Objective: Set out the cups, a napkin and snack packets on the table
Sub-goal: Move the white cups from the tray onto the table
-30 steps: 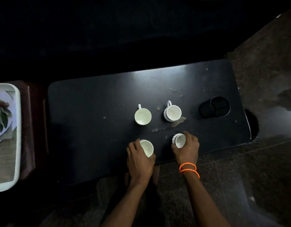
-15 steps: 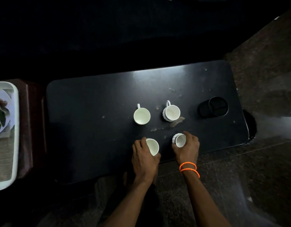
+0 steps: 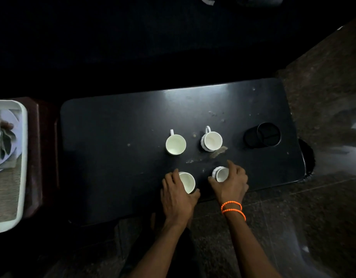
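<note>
Several white cups stand on the black table. Two are at the back: a smooth cup and a ribbed cup, both with handles pointing away from me. My left hand is wrapped around the near smooth cup. Fingers of my right hand, which wears orange bead bracelets at the wrist, curl around the near ribbed cup. Both near cups rest on the table close to its front edge.
A black round divided holder stands at the table's right end. A white tray at the far left, on a dark red stand, holds a plate, a mat and blurred items. Dark stone floor lies to the right and below.
My left hand has slid its cup a little to the right, closer to the right-hand cup. The right hand has stayed on its cup.
</note>
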A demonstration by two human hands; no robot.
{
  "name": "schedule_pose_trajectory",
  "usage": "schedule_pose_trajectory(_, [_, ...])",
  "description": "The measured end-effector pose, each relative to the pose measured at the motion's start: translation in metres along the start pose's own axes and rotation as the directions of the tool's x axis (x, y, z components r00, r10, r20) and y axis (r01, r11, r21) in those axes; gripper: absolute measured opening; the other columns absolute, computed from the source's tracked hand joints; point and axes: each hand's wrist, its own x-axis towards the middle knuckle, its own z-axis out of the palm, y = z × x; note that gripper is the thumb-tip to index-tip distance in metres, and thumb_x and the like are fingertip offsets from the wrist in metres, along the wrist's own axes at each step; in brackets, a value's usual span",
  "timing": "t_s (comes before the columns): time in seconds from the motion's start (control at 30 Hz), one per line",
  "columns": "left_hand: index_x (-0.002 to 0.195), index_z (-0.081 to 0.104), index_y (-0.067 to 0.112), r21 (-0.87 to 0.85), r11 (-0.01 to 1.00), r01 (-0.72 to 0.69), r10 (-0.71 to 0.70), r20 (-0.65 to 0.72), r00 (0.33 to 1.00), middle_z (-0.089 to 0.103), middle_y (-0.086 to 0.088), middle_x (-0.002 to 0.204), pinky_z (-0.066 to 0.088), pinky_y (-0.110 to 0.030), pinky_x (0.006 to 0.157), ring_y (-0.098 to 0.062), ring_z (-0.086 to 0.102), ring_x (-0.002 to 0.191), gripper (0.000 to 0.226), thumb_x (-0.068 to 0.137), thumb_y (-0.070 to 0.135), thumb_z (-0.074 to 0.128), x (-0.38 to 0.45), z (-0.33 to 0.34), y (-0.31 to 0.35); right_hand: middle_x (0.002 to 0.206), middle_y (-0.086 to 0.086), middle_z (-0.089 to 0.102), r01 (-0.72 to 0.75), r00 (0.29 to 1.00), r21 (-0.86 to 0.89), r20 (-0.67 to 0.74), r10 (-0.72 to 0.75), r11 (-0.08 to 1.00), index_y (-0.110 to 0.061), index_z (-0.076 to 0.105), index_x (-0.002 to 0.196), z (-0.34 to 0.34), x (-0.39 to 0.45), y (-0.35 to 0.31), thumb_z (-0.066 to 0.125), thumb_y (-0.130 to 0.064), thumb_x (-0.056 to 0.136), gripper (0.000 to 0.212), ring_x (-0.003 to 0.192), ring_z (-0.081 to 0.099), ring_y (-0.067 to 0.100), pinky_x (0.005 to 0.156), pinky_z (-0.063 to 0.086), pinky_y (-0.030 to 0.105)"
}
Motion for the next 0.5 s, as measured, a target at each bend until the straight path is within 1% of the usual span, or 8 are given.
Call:
schedule_pose_trajectory(0.1, [0.146,0.043,0.018,-0.061,0.998,-0.008,0.005,-0.053,0.999,0.050,-0.001,0.139,0.048,-0.039,0.098,-0.023,0.050,0.125,0.096,0.070,0.072,0.064,0.001,-0.006,-0.001,0.127,0.009,0.056,0.074,0.992,-0.004,-0.103,-0.074,0.997,-0.021,0.057,0.130,-0.003,-0.002,-0.013,0.084,-0.038,0.061,0.075,0.115,0.052,0.034,0.091,0.043,0.050])
schedule_pose_trajectory(0.17, [0.147,0.043,0.016,-0.130,0.991,-0.028,0.016,-0.091,0.996,0.048,-0.003,0.143,0.046,-0.039,0.101,-0.023,0.048,0.128,0.090,0.078,0.072,0.057,0.004,-0.014,-0.007,0.125,0.011,0.058,0.144,0.979,0.018,-0.152,-0.139,0.989,-0.017,0.059,0.126,-0.004,-0.003,-0.025,0.081,-0.034,0.066,0.066,0.114,0.054,0.035,0.090,0.042,0.050])
schedule_pose_trajectory(0.23, [0.147,0.044,0.013,-0.179,0.982,-0.055,0.035,-0.110,0.993,0.046,-0.005,0.145,0.045,-0.039,0.104,-0.024,0.047,0.132,0.083,0.084,0.067,0.052,0.010,-0.025,-0.017,0.122,0.013,0.059,0.211,0.965,0.030,-0.168,-0.203,0.977,-0.015,0.061,0.124,-0.003,-0.004,-0.042,0.079,-0.028,0.068,0.060,0.113,0.055,0.036,0.090,0.042,0.049])
schedule_pose_trajectory(0.33, [0.144,0.047,0.011,-0.204,0.978,-0.046,0.007,-0.189,0.982,0.047,-0.006,0.142,0.046,-0.038,0.103,-0.024,0.050,0.129,0.076,0.090,0.063,0.049,0.023,-0.050,-0.034,0.113,0.013,0.061,0.311,0.940,0.044,-0.162,-0.301,0.949,-0.013,0.063,0.123,0.000,-0.011,-0.079,0.078,-0.025,0.070,0.056,0.105,0.056,0.037,0.086,0.043,0.045])
schedule_pose_trajectory(0.43, [0.143,0.049,0.010,-0.254,0.967,-0.025,-0.044,-0.261,0.964,0.048,-0.006,0.140,0.047,-0.037,0.104,-0.023,0.051,0.127,0.073,0.091,0.062,0.046,0.034,-0.082,-0.053,0.111,0.009,0.065,0.449,0.889,0.047,-0.121,-0.441,0.892,-0.012,0.065,0.119,0.006,-0.023,-0.125,0.077,-0.023,0.071,0.052,0.106,0.057,0.034,0.089,0.040,0.044])
schedule_pose_trajectory(0.5, [0.142,0.049,0.010,-0.293,0.956,-0.019,-0.072,-0.293,0.953,0.047,-0.006,0.140,0.047,-0.037,0.105,-0.023,0.051,0.128,0.070,0.093,0.059,0.048,0.041,-0.105,-0.070,0.112,0.011,0.066,0.532,0.846,0.067,-0.073,-0.528,0.844,-0.010,0.066,0.118,0.014,-0.036,-0.159,0.075,-0.021,0.072,0.049,0.107,0.059,0.036,0.091,0.043,0.045])
